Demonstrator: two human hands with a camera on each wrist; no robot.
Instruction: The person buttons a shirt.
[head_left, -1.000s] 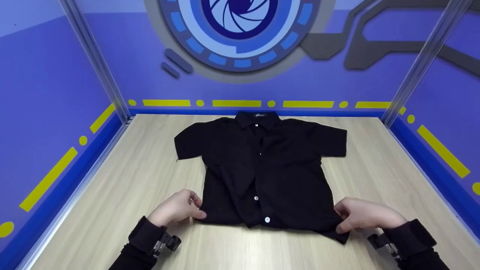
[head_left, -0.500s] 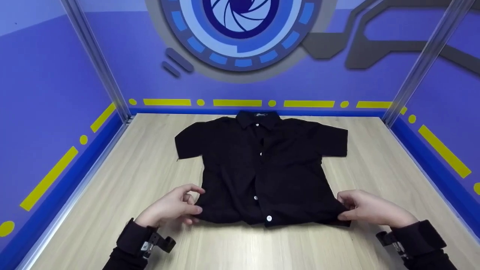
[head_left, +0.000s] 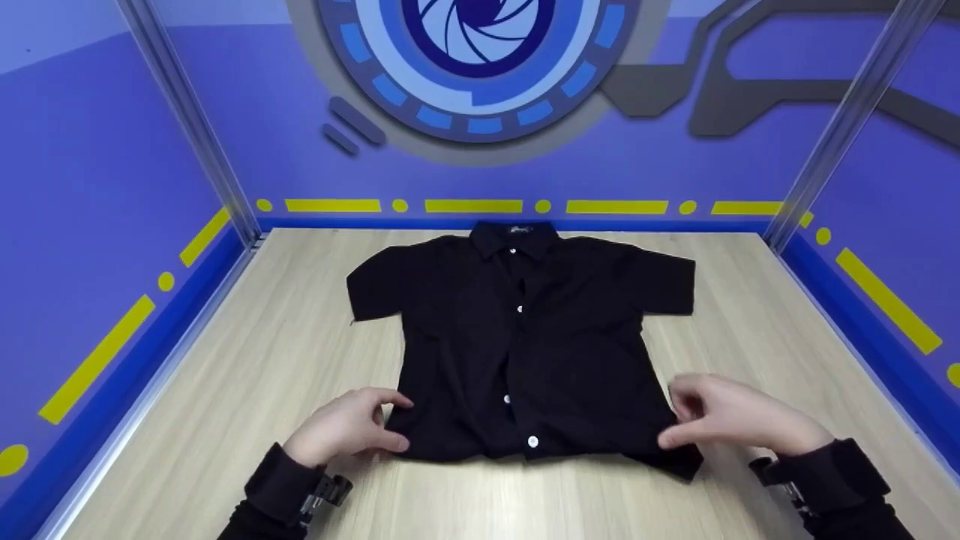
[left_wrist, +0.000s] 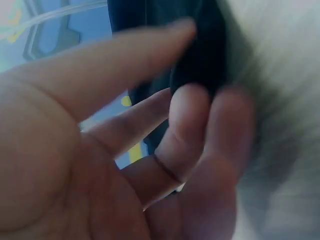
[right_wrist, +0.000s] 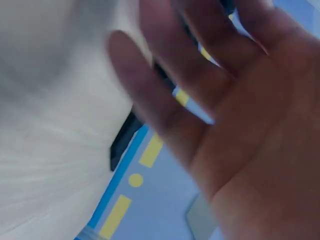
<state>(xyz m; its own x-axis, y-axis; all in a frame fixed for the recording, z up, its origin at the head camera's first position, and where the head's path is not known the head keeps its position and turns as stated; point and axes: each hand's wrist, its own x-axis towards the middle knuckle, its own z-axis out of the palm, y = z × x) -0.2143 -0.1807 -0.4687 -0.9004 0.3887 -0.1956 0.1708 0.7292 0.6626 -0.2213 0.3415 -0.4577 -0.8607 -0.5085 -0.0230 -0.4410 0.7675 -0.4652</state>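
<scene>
A black short-sleeved button-up shirt lies front up on the table, collar away from me and hem toward me. At its lower left corner, my left hand rests with thumb and index fingertip on the cloth, a gap between them. The left wrist view shows my loosely bent fingers at the shirt's dark edge. My right hand is at the lower right side, thumb over the cloth near the hem. Its fingers look relaxed in the right wrist view; its thumb is hidden there. The right hem corner points toward me.
The pale wood table reaches blue-purple panels at the back and sides. The collar lies close to the back panel. Metal posts stand at the back corners. Dark cuffs with small cameras sit on both wrists.
The shirt's lower part, bunched and raised half a second ago, has come down toward me. Both hands moved slightly with it, and the right hem corner has dropped below the right thumb.
</scene>
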